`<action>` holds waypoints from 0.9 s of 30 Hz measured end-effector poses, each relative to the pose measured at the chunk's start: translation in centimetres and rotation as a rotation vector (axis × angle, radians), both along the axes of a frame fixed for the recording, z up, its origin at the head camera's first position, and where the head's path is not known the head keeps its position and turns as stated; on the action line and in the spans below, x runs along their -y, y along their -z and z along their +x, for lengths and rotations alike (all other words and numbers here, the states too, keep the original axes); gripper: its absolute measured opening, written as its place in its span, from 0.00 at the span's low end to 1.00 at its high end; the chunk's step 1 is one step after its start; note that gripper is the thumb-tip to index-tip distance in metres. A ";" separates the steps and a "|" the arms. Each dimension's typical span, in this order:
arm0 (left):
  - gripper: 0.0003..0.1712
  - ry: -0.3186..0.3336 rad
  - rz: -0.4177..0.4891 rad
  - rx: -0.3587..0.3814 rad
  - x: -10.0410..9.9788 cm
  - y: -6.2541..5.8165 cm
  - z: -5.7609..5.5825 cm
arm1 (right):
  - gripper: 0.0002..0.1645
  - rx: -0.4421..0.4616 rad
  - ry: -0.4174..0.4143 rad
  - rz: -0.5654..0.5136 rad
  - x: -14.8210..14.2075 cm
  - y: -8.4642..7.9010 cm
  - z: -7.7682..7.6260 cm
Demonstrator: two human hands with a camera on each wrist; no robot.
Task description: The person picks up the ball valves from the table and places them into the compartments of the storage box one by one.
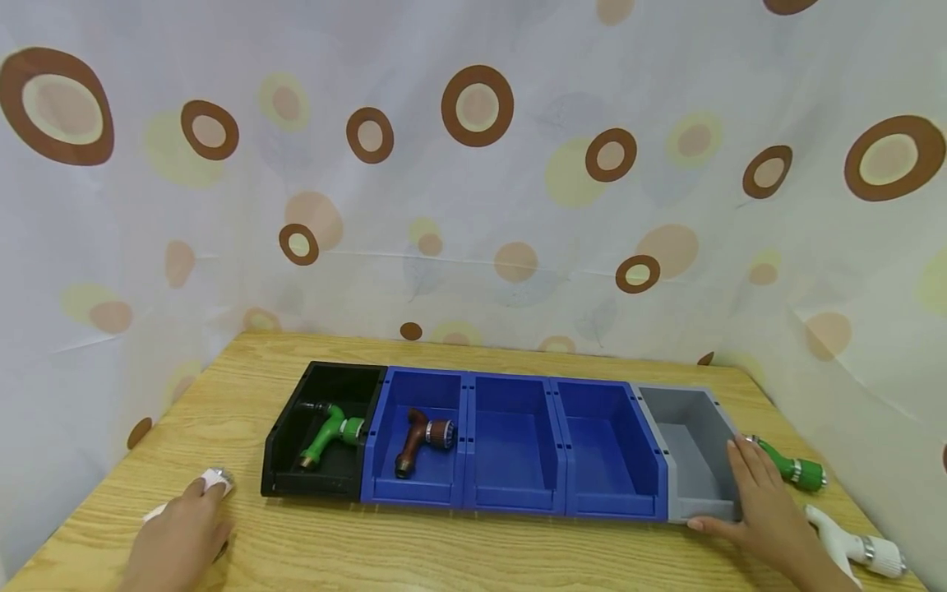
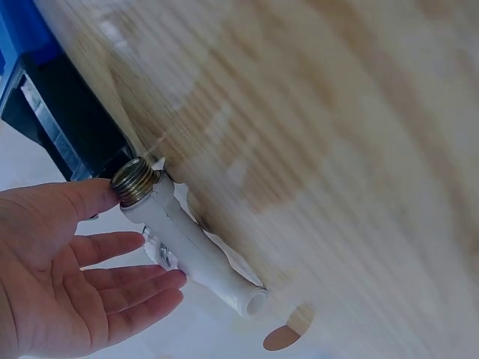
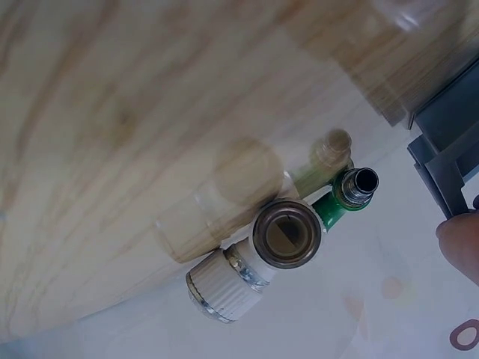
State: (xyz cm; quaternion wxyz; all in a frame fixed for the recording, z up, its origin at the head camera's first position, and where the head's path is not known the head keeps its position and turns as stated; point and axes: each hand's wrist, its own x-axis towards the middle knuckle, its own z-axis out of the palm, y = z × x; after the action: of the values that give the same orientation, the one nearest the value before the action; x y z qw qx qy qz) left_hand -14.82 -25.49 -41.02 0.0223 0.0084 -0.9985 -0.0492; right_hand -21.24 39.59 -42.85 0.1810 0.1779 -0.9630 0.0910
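Note:
At the table's left side my left hand [image 1: 177, 534] is at a white tap [image 1: 216, 478]. The left wrist view shows the thumb touching the brass threaded end of this tap [image 2: 198, 250], with the other fingers loosely extended beside its body. My right hand [image 1: 769, 514] rests on the right wall of the grey bin [image 1: 699, 510], fingers straight along the rim and thumb near the front edge. Right of that hand lie a green tap [image 1: 787, 469] and another white tap [image 1: 851, 547], both also visible in the right wrist view.
Left of the grey bin, joined in one row, stand a black bin [image 1: 314, 485] with a green tap [image 1: 325, 436] and three blue bins [image 1: 414, 493]. A brown tap [image 1: 422, 436] lies in the leftmost blue one. A patterned curtain [image 1: 473, 205] hangs behind the wooden table [image 1: 444, 551].

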 end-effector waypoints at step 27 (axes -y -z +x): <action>0.26 -0.182 0.130 0.175 -0.4 -0.7 0.5 | 0.75 -0.040 -0.012 -0.004 0.0 0.1 0.0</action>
State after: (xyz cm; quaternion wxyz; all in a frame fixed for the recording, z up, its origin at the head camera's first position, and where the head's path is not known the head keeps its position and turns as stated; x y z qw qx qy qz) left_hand -14.29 -25.05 -40.36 -0.0608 0.1045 -0.9865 -0.1104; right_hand -21.26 39.63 -42.92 0.2002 0.1853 -0.9578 0.0903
